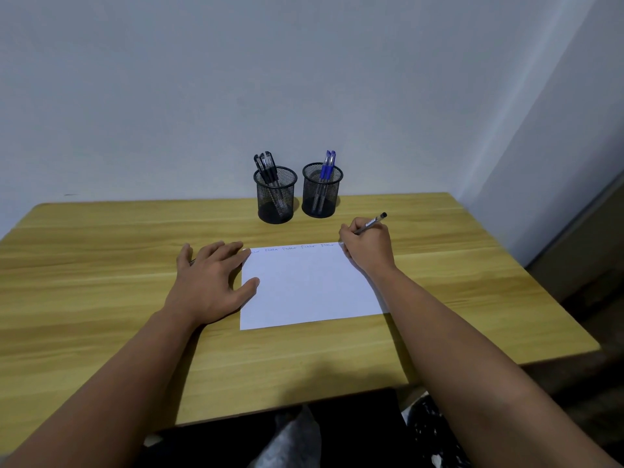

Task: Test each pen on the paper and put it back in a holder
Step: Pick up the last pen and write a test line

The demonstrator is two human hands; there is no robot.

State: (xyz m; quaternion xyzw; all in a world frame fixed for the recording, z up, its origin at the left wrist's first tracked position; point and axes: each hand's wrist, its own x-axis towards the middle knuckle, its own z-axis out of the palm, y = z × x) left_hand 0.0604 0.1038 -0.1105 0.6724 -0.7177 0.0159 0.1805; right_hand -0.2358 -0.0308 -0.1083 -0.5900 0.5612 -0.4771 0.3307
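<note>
Both hands were on the paper (304,285): left hand (211,282) flat, fingers released; right hand (368,243), at one o'clock, fingers grasping a light, stiff pen (373,223) low on its barrel.

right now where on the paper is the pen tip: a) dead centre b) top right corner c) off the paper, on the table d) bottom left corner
b: the right hand holds the pen with its tip at the far right corner of the paper, at the end of a row of scribbles along the top edge.
</note>
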